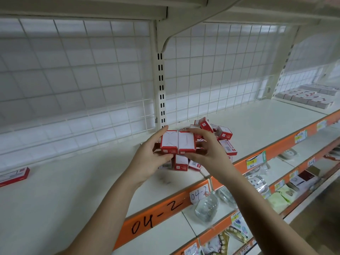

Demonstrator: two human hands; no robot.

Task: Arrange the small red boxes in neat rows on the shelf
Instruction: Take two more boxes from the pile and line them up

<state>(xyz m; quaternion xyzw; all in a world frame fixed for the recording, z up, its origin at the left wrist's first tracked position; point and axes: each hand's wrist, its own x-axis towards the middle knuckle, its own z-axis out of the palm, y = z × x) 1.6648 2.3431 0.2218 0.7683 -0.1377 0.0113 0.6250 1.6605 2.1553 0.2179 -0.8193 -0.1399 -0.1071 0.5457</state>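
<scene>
Two small red boxes with white faces sit side by side, held just above the white shelf (73, 181). My left hand (149, 155) grips the left box (169, 141) and my right hand (206, 150) grips the right box (186, 141). Behind and under them lies a loose pile of several red boxes (223, 134), some tilted, some flat, near the slotted upright. One more red box (13, 176) lies alone at the shelf's far left edge of view.
A wire grid back panel (82, 80) closes the shelf behind. The orange front rail (160, 214) bears handwritten "04-2" labels. Lower shelves at right hold packaged goods (207, 207). Flat rows of pale boxes (305, 97) stand on the shelf far right.
</scene>
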